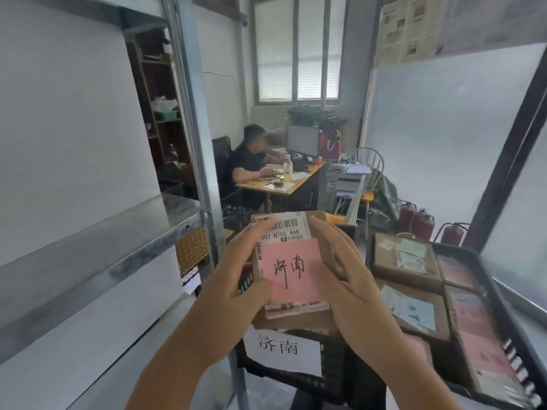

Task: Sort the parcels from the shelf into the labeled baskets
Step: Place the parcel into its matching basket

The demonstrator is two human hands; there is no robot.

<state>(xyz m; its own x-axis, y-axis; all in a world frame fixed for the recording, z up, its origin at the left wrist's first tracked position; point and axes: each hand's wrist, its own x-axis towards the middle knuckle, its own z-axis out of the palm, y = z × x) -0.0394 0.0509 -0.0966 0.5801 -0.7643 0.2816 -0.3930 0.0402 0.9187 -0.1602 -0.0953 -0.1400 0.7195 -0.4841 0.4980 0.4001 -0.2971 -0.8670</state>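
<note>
Cardboard parcel (pixel 291 261), pink handwritten note, barcode label, between both hands (pixel 296 279).

Both hands grip a flat brown cardboard parcel (pixel 291 261), left hand (pixel 236 279) curled on its left edge, right hand (pixel 349 279) on its right, and a pink handwritten note with a barcode label above it faces up. Just below sits a black plastic basket (pixel 334 374) bearing a white paper sign (pixel 282 350), while to the right a black tray (pixel 515 294) holds more brown labelled parcels (pixel 405 261). On the left stands a grey metal shelf (pixel 97 238); beyond it, a person in black (pixel 248 164) sits at a wooden desk (pixel 293 182).
</note>
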